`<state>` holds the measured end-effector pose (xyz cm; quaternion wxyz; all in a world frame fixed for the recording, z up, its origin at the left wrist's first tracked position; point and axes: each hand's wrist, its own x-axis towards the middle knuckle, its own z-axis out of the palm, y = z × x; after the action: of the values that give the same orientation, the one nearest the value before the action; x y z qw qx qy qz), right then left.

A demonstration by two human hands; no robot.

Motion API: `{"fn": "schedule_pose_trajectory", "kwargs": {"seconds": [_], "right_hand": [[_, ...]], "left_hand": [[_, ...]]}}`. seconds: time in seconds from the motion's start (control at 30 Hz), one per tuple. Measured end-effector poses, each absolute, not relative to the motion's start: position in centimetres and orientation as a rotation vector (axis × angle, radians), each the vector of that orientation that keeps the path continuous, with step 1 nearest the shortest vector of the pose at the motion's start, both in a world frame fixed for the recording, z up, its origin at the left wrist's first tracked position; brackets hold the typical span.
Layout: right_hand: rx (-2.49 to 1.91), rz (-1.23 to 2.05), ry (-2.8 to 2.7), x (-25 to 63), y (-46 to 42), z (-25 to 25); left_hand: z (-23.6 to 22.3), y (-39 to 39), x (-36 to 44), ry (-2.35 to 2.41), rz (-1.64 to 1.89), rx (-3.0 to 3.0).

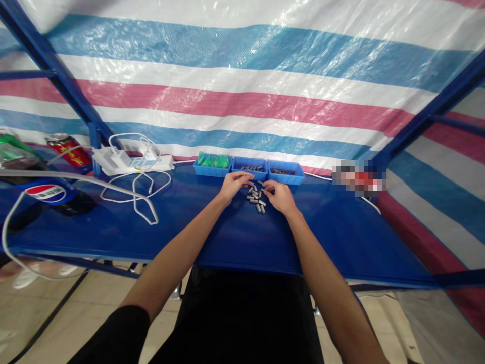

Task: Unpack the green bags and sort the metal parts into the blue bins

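Note:
A loose pile of small grey metal cylinders (261,203) lies on the blue table between my hands. My left hand (234,186) reaches over the pile's left side, its fingers stretched out and apart from the thumb, with nothing clearly in them. On the right, my right hand (279,196) has its fingertips pinched together at the pile's upper edge, with a small grey cylinder at the tips. Behind the hands stand three blue bins: one with green plastic-wrapped items (212,161), a middle bin (235,163) with grey metal pieces, and a right bin (297,179) with small dark pieces.
A white power strip (162,163) with chargers and tangled white cables (146,205) occupies the table's left. Beside it are a Pepsi bottle (56,194) and a red can (74,151). A blurred-out object (359,179) sits at the right. Striped sheeting (242,98) hangs behind the table.

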<state>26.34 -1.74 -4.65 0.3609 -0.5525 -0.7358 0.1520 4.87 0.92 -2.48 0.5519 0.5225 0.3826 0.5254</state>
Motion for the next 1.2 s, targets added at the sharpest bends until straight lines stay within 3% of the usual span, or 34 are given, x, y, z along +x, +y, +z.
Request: {"fn": "schedule_pose_trajectory", "kwargs": {"seconds": [0.17, 0.37, 0.67, 1.2], "right_hand": [[-1.300, 0.447, -1.746, 26.3, -1.3, -4.7], [-1.018, 0.750, -1.316, 25.4, -1.2, -3.6], [-0.925, 1.074, -1.112, 24.9, -1.9, -3.0], [-0.926, 1.226, -1.029, 25.0, -1.9, -2.9]], "left_hand": [[-2.5, 0.8, 4.9, 0.906, 1.243, 1.261], [-2.3, 0.8, 4.8, 0.911, 1.227, 1.344], [-2.6, 0.3, 5.5, 0.773, 1.209, 1.510], [-2.9, 0.4, 5.4, 0.770, 1.175, 1.583]]}}
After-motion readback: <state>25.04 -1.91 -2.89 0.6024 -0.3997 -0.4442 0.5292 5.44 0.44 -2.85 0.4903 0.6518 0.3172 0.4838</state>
